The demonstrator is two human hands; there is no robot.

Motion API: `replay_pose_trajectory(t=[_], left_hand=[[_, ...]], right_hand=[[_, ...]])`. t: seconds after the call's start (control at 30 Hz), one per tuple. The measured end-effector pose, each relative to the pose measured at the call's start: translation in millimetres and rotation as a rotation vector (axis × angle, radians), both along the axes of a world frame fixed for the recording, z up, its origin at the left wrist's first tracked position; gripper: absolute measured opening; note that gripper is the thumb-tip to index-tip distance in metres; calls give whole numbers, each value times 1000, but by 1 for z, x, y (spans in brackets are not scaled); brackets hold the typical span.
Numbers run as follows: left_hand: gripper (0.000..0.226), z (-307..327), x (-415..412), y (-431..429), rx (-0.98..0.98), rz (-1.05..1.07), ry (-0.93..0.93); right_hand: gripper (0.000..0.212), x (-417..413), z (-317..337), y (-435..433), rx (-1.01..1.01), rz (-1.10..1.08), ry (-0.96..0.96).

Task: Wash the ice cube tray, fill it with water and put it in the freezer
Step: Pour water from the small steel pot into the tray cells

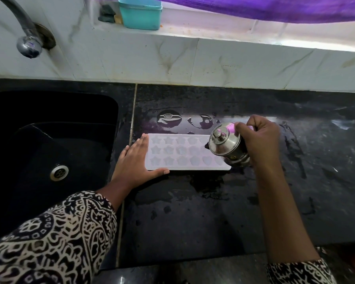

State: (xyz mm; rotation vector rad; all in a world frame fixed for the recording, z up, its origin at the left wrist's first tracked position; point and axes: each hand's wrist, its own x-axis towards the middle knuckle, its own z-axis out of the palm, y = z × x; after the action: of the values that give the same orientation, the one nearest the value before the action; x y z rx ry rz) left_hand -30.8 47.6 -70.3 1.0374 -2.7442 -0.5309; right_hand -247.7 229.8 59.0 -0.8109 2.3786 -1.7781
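Black-and-white swirl-patterned sleeves [49, 242]

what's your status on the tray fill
Left hand flat against end of ice cube tray. Right hand grips steel pot, tilted over tray. Counter wet, nothing blocking.

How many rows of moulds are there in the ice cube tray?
3 in the ice cube tray: a far row, a middle row, a near row. The steel pot in the right hand hides their right ends.
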Motion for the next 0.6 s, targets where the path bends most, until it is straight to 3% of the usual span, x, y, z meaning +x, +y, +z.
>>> replay_pose_trajectory(t=[0.6], left_hand=[[131,-1,1,0,-6,-2,-7]], right_hand=[[29,3,5,-2,11,25,-2]])
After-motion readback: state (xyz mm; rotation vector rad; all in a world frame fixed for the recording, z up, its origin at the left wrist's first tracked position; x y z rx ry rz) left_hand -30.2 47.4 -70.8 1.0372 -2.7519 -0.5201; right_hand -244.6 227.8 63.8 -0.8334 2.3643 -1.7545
